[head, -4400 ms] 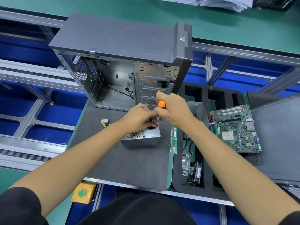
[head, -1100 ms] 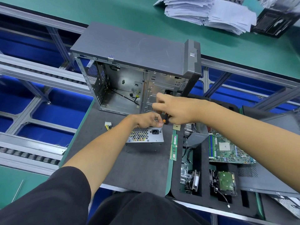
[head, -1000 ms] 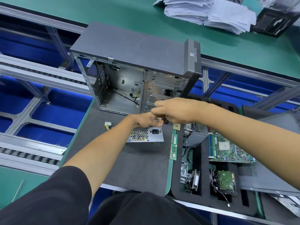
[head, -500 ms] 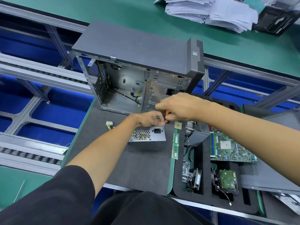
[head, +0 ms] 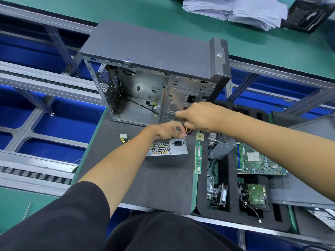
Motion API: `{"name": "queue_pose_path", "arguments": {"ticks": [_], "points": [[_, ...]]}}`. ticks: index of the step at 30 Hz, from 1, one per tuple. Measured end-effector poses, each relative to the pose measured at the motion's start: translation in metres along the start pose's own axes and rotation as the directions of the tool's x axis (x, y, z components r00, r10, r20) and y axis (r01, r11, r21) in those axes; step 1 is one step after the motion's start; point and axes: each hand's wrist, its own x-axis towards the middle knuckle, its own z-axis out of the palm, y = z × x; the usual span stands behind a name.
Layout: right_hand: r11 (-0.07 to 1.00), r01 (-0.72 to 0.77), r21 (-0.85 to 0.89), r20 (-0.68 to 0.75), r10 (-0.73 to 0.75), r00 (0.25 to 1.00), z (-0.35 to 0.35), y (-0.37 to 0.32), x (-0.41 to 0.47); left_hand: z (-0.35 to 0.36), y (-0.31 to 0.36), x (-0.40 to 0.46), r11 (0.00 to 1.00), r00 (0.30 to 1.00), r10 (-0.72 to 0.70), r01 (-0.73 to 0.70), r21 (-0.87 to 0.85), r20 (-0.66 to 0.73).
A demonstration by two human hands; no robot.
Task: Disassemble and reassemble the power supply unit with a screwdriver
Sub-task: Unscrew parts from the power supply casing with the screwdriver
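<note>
— Two hands logged at centre frame?
— Yes. My right hand (head: 203, 116) curled around the screwdriver (head: 185, 135), tip on the power supply unit (head: 168, 150); my left hand (head: 167, 130) gripped its top edge.

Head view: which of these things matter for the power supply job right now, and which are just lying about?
In use:
power supply unit, on the grey mat
screwdriver, tip at its rear face
left hand, holding the unit's top
right hand, gripping the screwdriver

Lying about:
computer case
memory stick
motherboard
hard drive
paper stack
</note>
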Motion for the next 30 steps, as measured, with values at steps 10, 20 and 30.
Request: {"name": "queue_pose_path", "arguments": {"ticks": [10, 20, 30], "points": [[0.986, 0.135, 0.097, 0.118, -0.146, 0.982, -0.012, -0.001, -0.003, -0.004, -0.007, 0.002, 0.998, 1.0, 0.005, -0.007, 0.07, 0.027], [0.952, -0.28, 0.124, 0.147, 0.261, 0.954, -0.002, -0.005, -0.001, -0.001, -0.011, 0.007, 0.998, 1.0, 0.006, -0.007, -0.057, -0.007], [0.98, -0.161, 0.114, 0.231, 0.132, 0.964, -0.014, -0.009, -0.008, -0.004, -0.013, 0.007, 0.999, 0.999, 0.034, -0.034, -0.005, 0.001]]}}
